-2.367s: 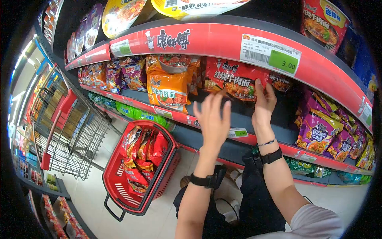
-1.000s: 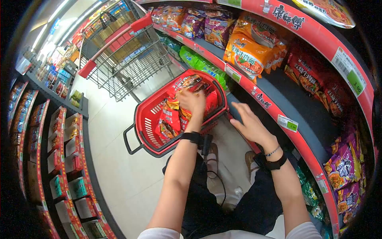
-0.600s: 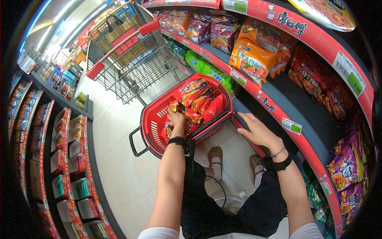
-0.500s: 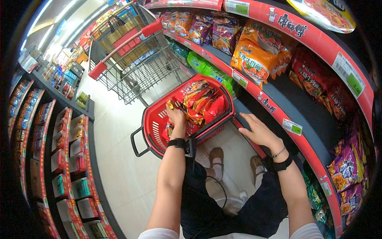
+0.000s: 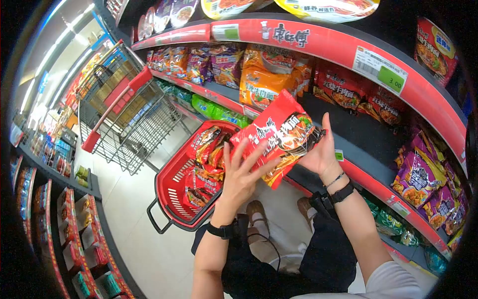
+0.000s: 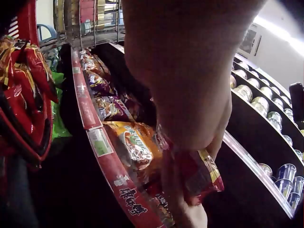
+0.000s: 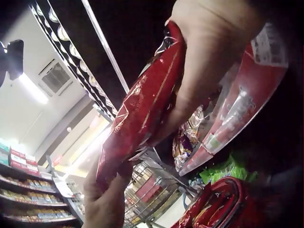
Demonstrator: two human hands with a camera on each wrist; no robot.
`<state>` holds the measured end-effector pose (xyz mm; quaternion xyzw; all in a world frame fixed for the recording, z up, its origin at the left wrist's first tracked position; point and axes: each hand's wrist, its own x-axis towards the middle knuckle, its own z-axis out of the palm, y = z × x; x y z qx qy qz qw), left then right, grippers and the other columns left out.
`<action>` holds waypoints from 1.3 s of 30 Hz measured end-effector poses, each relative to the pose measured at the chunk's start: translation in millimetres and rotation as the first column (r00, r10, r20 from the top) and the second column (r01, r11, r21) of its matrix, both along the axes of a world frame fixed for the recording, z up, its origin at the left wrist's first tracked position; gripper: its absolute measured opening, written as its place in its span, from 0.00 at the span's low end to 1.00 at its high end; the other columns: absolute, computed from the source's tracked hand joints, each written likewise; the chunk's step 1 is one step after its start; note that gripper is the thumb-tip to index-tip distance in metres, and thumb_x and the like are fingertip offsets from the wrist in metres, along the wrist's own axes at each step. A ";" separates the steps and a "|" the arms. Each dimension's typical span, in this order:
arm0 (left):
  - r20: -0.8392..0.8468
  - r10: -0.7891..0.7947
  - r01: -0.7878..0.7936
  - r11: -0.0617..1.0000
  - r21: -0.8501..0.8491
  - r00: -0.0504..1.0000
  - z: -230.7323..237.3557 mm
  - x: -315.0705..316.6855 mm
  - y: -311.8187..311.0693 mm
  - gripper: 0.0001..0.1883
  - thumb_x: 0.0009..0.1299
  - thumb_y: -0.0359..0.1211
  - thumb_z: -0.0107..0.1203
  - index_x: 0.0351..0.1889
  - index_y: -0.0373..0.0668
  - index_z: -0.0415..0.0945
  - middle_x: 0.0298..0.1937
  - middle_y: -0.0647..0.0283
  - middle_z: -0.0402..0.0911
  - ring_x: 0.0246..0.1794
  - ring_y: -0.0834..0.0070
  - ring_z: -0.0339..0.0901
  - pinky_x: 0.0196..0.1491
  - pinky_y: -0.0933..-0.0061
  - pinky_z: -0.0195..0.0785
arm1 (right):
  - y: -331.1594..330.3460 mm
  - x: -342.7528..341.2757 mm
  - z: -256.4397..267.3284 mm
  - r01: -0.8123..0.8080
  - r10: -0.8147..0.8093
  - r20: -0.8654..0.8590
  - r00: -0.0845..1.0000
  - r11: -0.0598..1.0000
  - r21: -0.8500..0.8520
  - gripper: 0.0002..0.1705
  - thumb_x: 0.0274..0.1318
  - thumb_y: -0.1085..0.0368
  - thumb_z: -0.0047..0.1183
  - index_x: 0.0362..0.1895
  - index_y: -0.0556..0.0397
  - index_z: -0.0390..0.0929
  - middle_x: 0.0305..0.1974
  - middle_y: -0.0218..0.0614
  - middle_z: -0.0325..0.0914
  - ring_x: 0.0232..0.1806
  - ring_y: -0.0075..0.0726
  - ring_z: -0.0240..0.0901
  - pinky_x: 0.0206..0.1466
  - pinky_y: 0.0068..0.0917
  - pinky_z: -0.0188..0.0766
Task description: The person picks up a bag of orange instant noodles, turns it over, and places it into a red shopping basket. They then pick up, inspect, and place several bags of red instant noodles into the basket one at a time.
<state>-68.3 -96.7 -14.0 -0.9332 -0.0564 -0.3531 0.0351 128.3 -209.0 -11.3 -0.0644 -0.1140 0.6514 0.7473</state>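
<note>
A red noodle packet [image 5: 276,132] is held tilted between both hands, above the gap between the basket and the shelf. My left hand [image 5: 241,174] spreads its fingers over the packet's lower left face; in the right wrist view the left hand [image 7: 107,202] pinches one end of the packet [image 7: 142,109]. The right hand [image 5: 321,152] grips the opposite end, its palm partly behind it. Red packets [image 5: 201,184] lie in the red basket [image 5: 167,202] at the left. The left wrist view shows part of the held packet [image 6: 206,178] beneath the left hand [image 6: 185,99].
Orange packets [image 5: 259,87], more red packets [image 5: 338,87] and purple packets [image 5: 418,174] sit on the shelf, whose red edge [image 5: 368,174] runs close by the right hand. A wire shopping cart [image 5: 134,124] stands beyond the basket. Another rack [image 5: 74,234] is at the far left.
The left hand has come up out of the basket, and both hands now hold a red packet above its side. The right hand, empty before, has closed on it. The head view has tilted up toward the shelf.
</note>
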 end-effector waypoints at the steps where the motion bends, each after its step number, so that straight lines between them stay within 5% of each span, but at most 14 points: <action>1: 0.043 0.027 -0.026 0.999 -0.028 0.999 -1.9 0.9 2.1 0.22 0.60 0.24 0.49 0.47 0.64 0.79 0.65 0.65 0.64 0.68 0.57 0.53 0.68 0.46 0.35 | -3.6 3.7 0.9 0.036 -0.036 -0.015 0.999 0.999 -0.009 0.50 0.48 0.26 0.39 0.65 0.50 0.59 0.66 0.43 0.57 0.67 0.49 0.52 0.68 0.57 0.39; 6: 0.310 0.129 0.110 0.754 -0.648 0.942 -11.9 12.0 6.0 0.26 0.66 0.27 0.48 0.64 0.44 0.61 0.66 0.55 0.60 0.66 0.61 0.56 0.68 0.57 0.43 | -10.4 9.0 1.0 0.164 -0.167 -0.044 0.985 0.985 -0.052 0.36 0.52 0.41 0.46 0.59 0.51 0.67 0.61 0.42 0.64 0.63 0.48 0.59 0.69 0.51 0.44; 8: 0.457 0.029 0.456 -0.143 -0.879 0.889 -18.9 15.5 8.3 0.25 0.69 0.30 0.48 0.64 0.41 0.58 0.64 0.57 0.63 0.63 0.65 0.62 0.62 0.62 0.55 | -11.0 6.3 -1.3 0.182 -0.184 -0.031 0.983 0.982 -0.045 0.35 0.52 0.42 0.46 0.59 0.51 0.67 0.61 0.42 0.65 0.62 0.48 0.59 0.68 0.51 0.45; 9: 0.542 0.047 0.456 -0.604 -0.654 0.839 -17.1 19.2 6.5 0.25 0.70 0.31 0.48 0.65 0.40 0.56 0.63 0.58 0.64 0.61 0.68 0.65 0.59 0.64 0.61 | -11.3 6.1 -1.7 0.205 -0.206 -0.015 0.979 0.978 -0.034 0.34 0.52 0.44 0.46 0.58 0.51 0.67 0.60 0.42 0.65 0.62 0.48 0.60 0.68 0.51 0.47; 11: 0.546 0.041 0.447 -0.627 -0.638 0.837 -10.6 27.6 -4.1 0.22 0.71 0.31 0.48 0.63 0.42 0.59 0.58 0.62 0.70 0.57 0.71 0.69 0.58 0.63 0.63 | -10.4 9.0 -4.1 0.229 -0.229 0.055 0.972 0.973 0.007 0.33 0.53 0.46 0.46 0.59 0.52 0.66 0.60 0.42 0.65 0.61 0.46 0.61 0.67 0.48 0.48; 13: 0.359 0.015 0.348 -0.280 -0.894 0.933 -5.5 36.5 -11.2 0.22 0.69 0.26 0.48 0.62 0.42 0.61 0.56 0.63 0.73 0.53 0.73 0.72 0.54 0.67 0.68 | -16.1 12.3 -2.2 0.268 -0.272 0.123 0.954 0.962 0.047 0.32 0.54 0.49 0.46 0.59 0.53 0.66 0.60 0.41 0.65 0.61 0.44 0.61 0.67 0.45 0.50; 15: 0.472 0.097 0.480 -0.265 -0.836 0.876 -9.4 44.8 -5.7 0.22 0.67 0.22 0.48 0.60 0.39 0.62 0.51 0.62 0.76 0.50 0.74 0.74 0.51 0.72 0.69 | -25.7 16.5 3.4 0.421 -0.380 0.511 0.771 0.906 0.038 0.31 0.58 0.52 0.44 0.61 0.55 0.63 0.60 0.39 0.66 0.60 0.39 0.63 0.66 0.37 0.54; 17: 0.485 0.136 0.501 -0.135 -0.855 0.864 -7.3 51.3 1.0 0.21 0.67 0.21 0.48 0.59 0.37 0.62 0.50 0.60 0.76 0.49 0.75 0.75 0.50 0.73 0.68 | -29.2 27.9 0.1 0.418 -0.395 0.503 0.769 0.906 0.072 0.30 0.58 0.57 0.47 0.63 0.56 0.60 0.59 0.36 0.67 0.60 0.33 0.63 0.64 0.32 0.57; 19: 0.466 0.132 0.482 -0.136 -0.866 0.875 -4.5 58.8 0.2 0.21 0.66 0.21 0.49 0.58 0.35 0.62 0.50 0.59 0.76 0.49 0.76 0.74 0.51 0.74 0.67 | -35.6 29.2 5.9 0.498 -0.436 0.752 0.494 0.851 0.166 0.32 0.54 0.64 0.55 0.62 0.56 0.60 0.57 0.35 0.68 0.59 0.30 0.63 0.63 0.32 0.58; 23: 0.478 0.137 0.493 -0.102 -0.864 0.867 0.2 88.3 -12.1 0.23 0.64 0.21 0.53 0.57 0.34 0.62 0.53 0.58 0.73 0.52 0.74 0.71 0.54 0.74 0.63 | -47.7 46.6 2.1 0.649 -0.446 0.840 0.310 0.745 0.156 0.32 0.48 0.73 0.60 0.59 0.56 0.64 0.55 0.35 0.70 0.56 0.29 0.66 0.60 0.29 0.62; 27: 0.557 0.159 0.314 0.687 -0.656 0.815 -0.4 129.6 -26.0 0.23 0.63 0.26 0.54 0.57 0.36 0.64 0.56 0.52 0.68 0.58 0.59 0.65 0.62 0.65 0.53 | -51.1 57.0 6.7 0.886 -0.626 0.780 -0.009 0.357 0.296 0.26 0.49 0.72 0.59 0.54 0.56 0.68 0.48 0.34 0.74 0.48 0.28 0.70 0.54 0.26 0.65; 30: 0.392 -0.034 0.262 0.796 -0.545 0.919 0.1 157.5 -42.3 0.15 0.68 0.31 0.48 0.51 0.37 0.71 0.50 0.56 0.74 0.57 0.63 0.67 0.66 0.53 0.42 | -46.3 74.8 1.6 0.956 -0.570 0.806 -0.160 0.115 0.271 0.24 0.49 0.71 0.60 0.52 0.56 0.69 0.46 0.34 0.75 0.46 0.27 0.70 0.52 0.25 0.64; 35: 0.180 -0.087 0.165 0.861 -0.481 0.980 -16.4 197.9 -65.1 0.19 0.74 0.41 0.35 0.53 0.42 0.71 0.53 0.58 0.74 0.58 0.63 0.67 0.67 0.41 0.21 | -33.0 114.7 -14.4 0.947 -0.499 0.841 -0.209 0.111 0.301 0.22 0.48 0.68 0.61 0.48 0.57 0.71 0.44 0.36 0.76 0.46 0.30 0.71 0.52 0.27 0.64; 39: 0.080 -0.059 0.088 0.893 -0.441 0.995 -25.4 209.7 -67.4 0.20 0.74 0.42 0.34 0.55 0.44 0.70 0.56 0.59 0.73 0.58 0.64 0.68 0.66 0.36 0.20 | -29.8 137.1 -37.6 0.907 -0.038 0.907 -0.420 0.005 0.421 0.22 0.48 0.66 0.61 0.48 0.57 0.72 0.45 0.40 0.74 0.48 0.33 0.69 0.52 0.29 0.64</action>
